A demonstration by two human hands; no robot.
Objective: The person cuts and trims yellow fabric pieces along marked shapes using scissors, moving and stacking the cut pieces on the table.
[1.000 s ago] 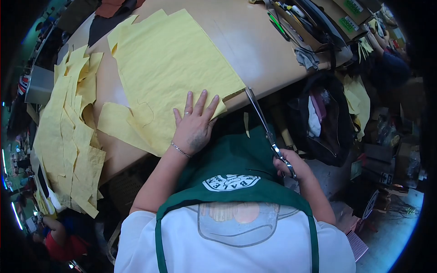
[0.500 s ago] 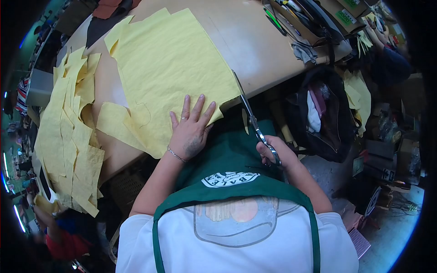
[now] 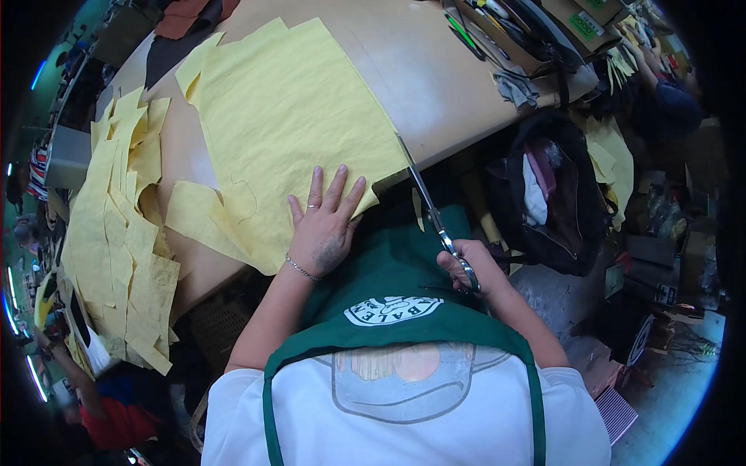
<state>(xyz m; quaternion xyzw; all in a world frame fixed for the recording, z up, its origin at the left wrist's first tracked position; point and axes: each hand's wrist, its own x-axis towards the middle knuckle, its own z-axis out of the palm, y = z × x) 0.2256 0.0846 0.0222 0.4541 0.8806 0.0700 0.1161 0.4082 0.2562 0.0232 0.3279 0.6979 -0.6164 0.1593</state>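
Green apron (image 3: 388, 268) lettered "BALEN"; left hand (image 3: 322, 231) spread flat on yellow sheet (image 3: 291, 109), right hand (image 3: 479, 268) clamped on scissors (image 3: 434, 217).

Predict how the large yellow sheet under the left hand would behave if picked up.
The yellow sheet would likely flop, since its surface ripples softly. It seems light for its size, looking broad and thin. It probably won't roll, lying mostly flat on the table.

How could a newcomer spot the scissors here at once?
Start at the table and the big yellow sheet on it. From the sheet's rightmost corner, follow down to the right hand, which holds the scissors. Their long, shiny metal shape sets them apart from the matt sheet and green apron.
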